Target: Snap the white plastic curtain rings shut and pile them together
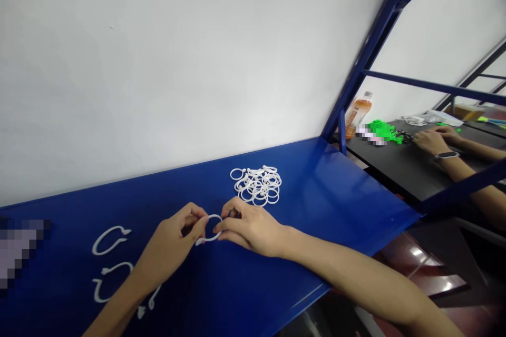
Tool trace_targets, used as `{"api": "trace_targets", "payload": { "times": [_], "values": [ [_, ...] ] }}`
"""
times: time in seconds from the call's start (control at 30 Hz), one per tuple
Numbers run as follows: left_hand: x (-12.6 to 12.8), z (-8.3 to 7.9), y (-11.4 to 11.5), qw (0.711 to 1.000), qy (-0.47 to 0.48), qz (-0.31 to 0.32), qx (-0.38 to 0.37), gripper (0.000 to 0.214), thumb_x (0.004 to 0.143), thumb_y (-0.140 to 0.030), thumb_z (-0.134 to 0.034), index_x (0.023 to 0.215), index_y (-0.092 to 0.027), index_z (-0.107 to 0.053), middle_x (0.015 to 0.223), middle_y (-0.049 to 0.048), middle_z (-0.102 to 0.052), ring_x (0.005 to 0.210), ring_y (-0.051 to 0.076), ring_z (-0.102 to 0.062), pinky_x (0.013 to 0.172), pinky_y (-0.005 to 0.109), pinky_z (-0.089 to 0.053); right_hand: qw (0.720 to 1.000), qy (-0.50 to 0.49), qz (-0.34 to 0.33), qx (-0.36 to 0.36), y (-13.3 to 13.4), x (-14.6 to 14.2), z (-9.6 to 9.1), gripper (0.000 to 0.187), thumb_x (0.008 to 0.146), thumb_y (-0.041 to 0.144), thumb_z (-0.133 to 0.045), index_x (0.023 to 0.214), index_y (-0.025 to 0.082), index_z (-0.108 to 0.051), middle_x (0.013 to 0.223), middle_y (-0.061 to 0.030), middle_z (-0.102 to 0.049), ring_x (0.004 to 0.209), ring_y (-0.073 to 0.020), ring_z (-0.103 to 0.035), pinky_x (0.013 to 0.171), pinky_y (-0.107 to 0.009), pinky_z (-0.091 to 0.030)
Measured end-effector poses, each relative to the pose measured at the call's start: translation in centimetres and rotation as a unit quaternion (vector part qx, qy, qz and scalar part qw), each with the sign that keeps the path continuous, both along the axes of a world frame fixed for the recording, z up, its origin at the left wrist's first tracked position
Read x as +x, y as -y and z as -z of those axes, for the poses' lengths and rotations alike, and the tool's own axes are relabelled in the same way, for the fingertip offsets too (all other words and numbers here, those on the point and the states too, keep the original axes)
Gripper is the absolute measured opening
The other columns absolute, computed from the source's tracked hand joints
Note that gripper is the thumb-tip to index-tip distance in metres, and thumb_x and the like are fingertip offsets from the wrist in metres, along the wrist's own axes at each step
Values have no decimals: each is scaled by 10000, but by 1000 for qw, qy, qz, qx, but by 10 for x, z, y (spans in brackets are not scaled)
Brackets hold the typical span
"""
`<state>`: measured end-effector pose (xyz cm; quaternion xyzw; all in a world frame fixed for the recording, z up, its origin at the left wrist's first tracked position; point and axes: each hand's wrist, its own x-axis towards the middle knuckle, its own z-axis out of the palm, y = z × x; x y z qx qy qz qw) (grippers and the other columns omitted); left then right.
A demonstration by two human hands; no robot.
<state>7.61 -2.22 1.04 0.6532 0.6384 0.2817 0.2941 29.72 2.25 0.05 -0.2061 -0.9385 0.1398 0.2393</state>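
Observation:
Between my two hands is a white plastic shower curtain ring (208,240), held just over the blue table (308,210). My left hand (168,245) pinches its left side, near a knobbed end. On the other side, the thumb and fingers of my right hand (256,227) are closed on the ring's right edge. Beyond my right hand lies a heap of similar closed white rings (260,185). Left of my left forearm rests an opened ring (96,245), with several more opened ones around it, partly hidden by that arm.
A white wall (177,63) runs along the table's back edge. Blue metal posts (361,63) rise at the right. Past them, another person's hands (432,139) work at a black table (411,168) with green pieces (381,130) and a drink bottle (359,115).

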Motion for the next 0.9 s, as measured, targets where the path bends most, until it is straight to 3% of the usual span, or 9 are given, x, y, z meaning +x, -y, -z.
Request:
{"api": "trace_targets", "payload": {
  "times": [0.13,0.3,0.4,0.53,0.73,0.83,0.9],
  "values": [
    [-1,-1,0,999,35,-30,29,472,927,-625,-401,1001,-251,-679,677,-23,-654,680,170,-646,633,264,-500,996,-74,-8,-41,-1,-3,4,238,1035,319,-471,1064,145,-630,1098,-106,-617,969,-163,-620,878,-298,-548],
    [-3,5,2,995,72,-4,63,439,894,-577,-516,1148,-254,-670,921,18,-734,825,182,-690,768,282,-550,985,-141,12,-96,0,-3,5,157,1012,250,-499,1098,156,-589,1031,-100,-655,899,-171,-636,821,-306,-556],
    [-3,8,3,995,60,-7,73,401,875,-544,-575,1152,-270,-669,1023,23,-744,904,196,-702,751,272,-561,978,-160,26,-129,2,-2,3,188,998,208,-499,1162,165,-579,1057,-92,-679,918,-174,-659,834,-315,-555],
    [-2,9,5,995,24,7,93,356,886,-523,-582,1118,-272,-683,1007,14,-744,897,186,-693,719,256,-553,969,-169,37,-175,5,-3,1,177,987,205,-517,1130,163,-612,1001,-73,-707,854,-164,-679,794,-304,-561],
    [1,9,5,995,18,13,96,375,903,-528,-555,1152,-276,-678,911,-2,-732,803,162,-685,665,248,-538,926,-182,12,-331,3,-4,0,256,1034,290,-443,1090,143,-645,832,-38,-688,696,-126,-668,691,-257,-574],
    [4,6,5,993,10,38,107,318,911,-515,-550,1056,-277,-703,925,-10,-732,819,156,-677,664,239,-522,931,-165,7,-326,2,-4,0,291,1048,302,-414,1054,162,-670,821,-26,-684,676,-115,-645,687,-247,-564],
    [7,3,6,993,2,50,109,296,913,-515,-548,954,-270,-708,873,-23,-724,762,144,-655,615,228,-492,951,-152,7,-267,2,-5,1,290,1051,290,-411,1081,172,-674,875,-39,-694,751,-130,-656,751,-273,-562]
  ]
}}
